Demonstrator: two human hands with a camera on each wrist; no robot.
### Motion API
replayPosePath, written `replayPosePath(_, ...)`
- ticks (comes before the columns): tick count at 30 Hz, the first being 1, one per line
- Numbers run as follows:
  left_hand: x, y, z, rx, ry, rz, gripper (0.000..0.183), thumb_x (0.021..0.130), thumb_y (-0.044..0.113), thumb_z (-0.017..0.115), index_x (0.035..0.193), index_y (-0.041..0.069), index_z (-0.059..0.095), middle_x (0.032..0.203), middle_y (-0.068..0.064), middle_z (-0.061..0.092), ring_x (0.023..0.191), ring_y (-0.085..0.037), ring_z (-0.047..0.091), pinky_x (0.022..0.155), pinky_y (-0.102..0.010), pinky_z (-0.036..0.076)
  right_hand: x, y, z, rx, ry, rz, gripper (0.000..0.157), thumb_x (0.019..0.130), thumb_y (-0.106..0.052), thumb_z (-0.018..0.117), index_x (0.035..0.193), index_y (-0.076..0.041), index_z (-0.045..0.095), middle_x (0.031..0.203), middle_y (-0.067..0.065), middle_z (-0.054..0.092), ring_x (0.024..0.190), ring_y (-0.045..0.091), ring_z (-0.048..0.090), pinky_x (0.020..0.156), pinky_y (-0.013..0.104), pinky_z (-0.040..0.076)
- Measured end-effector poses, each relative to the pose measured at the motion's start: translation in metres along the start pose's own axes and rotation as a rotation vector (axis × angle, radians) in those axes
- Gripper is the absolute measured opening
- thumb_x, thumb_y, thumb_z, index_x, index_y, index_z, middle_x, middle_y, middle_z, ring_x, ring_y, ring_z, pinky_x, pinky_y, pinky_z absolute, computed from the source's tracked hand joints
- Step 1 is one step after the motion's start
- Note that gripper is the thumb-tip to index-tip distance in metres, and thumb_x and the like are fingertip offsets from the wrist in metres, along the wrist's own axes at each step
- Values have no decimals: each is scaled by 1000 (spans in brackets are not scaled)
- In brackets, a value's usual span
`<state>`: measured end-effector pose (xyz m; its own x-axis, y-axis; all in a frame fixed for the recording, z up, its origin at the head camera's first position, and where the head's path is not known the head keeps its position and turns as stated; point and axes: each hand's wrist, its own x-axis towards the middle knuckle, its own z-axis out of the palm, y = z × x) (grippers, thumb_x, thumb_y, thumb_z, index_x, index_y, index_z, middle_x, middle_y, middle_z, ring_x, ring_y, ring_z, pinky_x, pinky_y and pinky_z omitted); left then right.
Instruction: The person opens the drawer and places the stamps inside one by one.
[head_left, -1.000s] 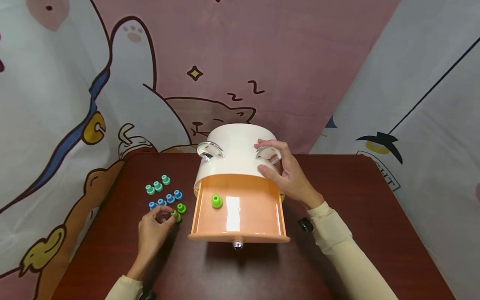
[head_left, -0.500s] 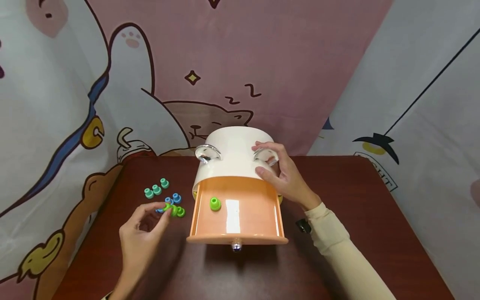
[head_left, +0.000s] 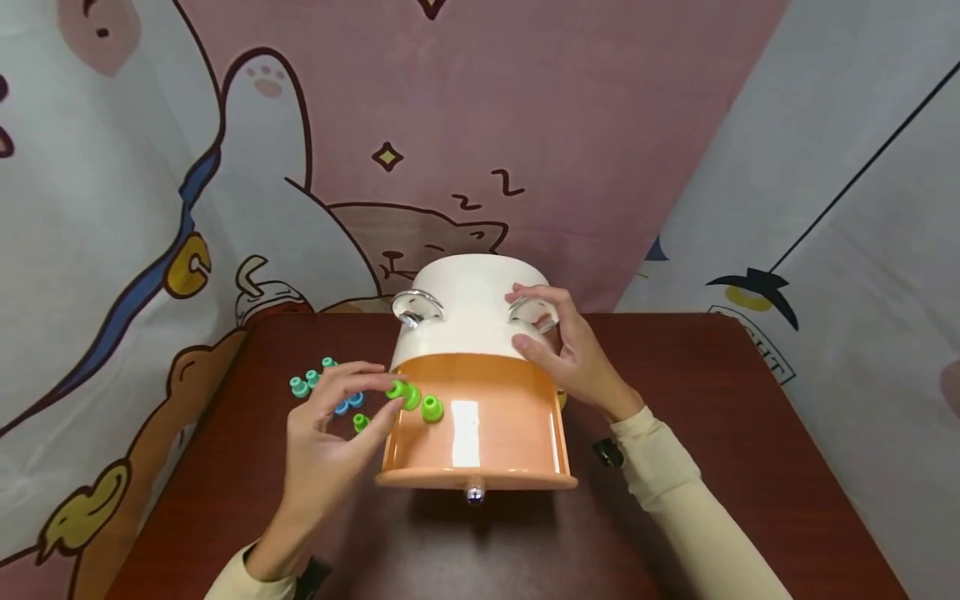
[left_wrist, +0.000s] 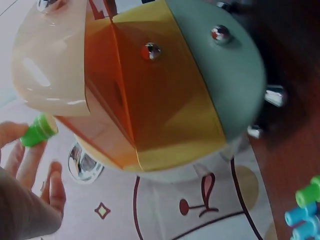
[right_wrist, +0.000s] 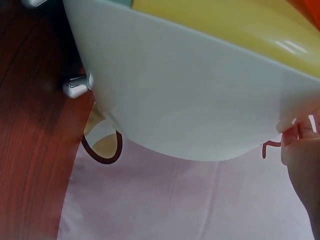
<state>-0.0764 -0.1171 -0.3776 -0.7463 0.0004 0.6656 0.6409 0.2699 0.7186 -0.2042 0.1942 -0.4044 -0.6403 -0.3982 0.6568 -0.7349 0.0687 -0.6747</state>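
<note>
In the head view, my left hand (head_left: 330, 442) pinches a bright green stepped peg (head_left: 408, 395) between thumb and fingertips, over the left edge of a pulled-out peach drawer (head_left: 510, 429). A second green peg (head_left: 432, 409) stands inside that drawer. The drawer belongs to a rounded white cabinet (head_left: 476, 292). My right hand (head_left: 573, 354) holds the cabinet at its right silver loop handle (head_left: 546, 321), thumb in front and fingers on top. In the left wrist view, the pinched green peg (left_wrist: 40, 130) is beside the peach drawer front (left_wrist: 50, 65).
Left of the cabinet, teal pegs (head_left: 300, 387), blue pegs (head_left: 356, 400) and one green peg (head_left: 361, 422) stand on the dark red table (head_left: 690, 467). Below the peach drawer are yellow (left_wrist: 175, 100) and green (left_wrist: 230, 80) drawer fronts. A printed cloth (head_left: 600, 125) hangs behind.
My left hand has lifted a green peg from the group on the table and carried it right, to the drawer's left edge. My right hand has stayed on the cabinet.
</note>
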Motion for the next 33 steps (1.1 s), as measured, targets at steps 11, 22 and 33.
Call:
replayPosePath(11, 19, -15, 26, -119, -264, 64, 34, 81, -13, 90, 108, 7, 81, 110, -6, 80, 112, -35, 73, 101, -33, 57, 1, 0, 3, -3, 4, -3, 58, 95, 6, 72, 146, 5, 46, 144, 25, 62, 148, 44, 45, 123, 41, 35)
replayPosePath(22, 24, -30, 40, -13, -383, 174, 34, 77, -4, 97, 105, 8, 83, 110, -6, 81, 103, -24, 75, 89, -29, 59, -1, 0, 0, -14, -21, 8, 56, 107, -26, 71, 152, -5, 45, 150, 12, 61, 150, 35, 46, 116, 39, 42)
replayPosePath(33, 28, -32, 50, 106, -456, 178, 25, 80, 5, 98, 97, 12, 81, 96, 4, 79, 83, -16, 72, 74, -35, 58, -1, 0, -1, -25, -24, 3, 56, 106, -22, 71, 153, -6, 45, 150, 13, 61, 150, 36, 46, 111, 36, 44)
